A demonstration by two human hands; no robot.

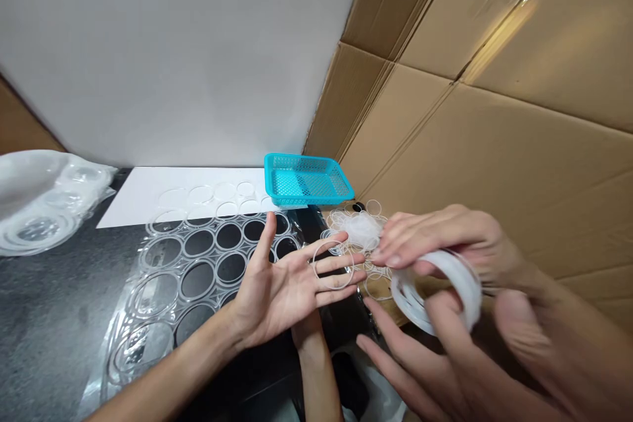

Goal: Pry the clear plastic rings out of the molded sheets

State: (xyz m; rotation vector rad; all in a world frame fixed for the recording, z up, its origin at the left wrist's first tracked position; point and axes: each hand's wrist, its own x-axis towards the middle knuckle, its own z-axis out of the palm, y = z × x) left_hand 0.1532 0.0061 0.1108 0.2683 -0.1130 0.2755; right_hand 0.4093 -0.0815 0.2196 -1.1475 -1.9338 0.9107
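R hand was hidden behind the L hand (291, 280); only the R forearm (316, 376) showed at bottom ctr, so couldn't tell if it held anything. L palm was up, fingers wide; thin clear ring (353, 268) lay across them just right of ctr, unclear if looped round any. Co-worker's far hand (445, 237) gripped a whitish ring stack (467, 287) at right, blurred; near hand (455, 356) was cut off lower R, its grip unclear.

Dark speckled tabletop (39, 316) ran lower L, white panel (173, 59) behind, cardboard (534, 165) upper R.

L arm partly blocked a clear ring sheet (216, 254); white paper (128, 194) lay near blue basket (314, 199), loose ring pile (353, 227) below it. Plastic bag (64, 204) was cut off at L edge.
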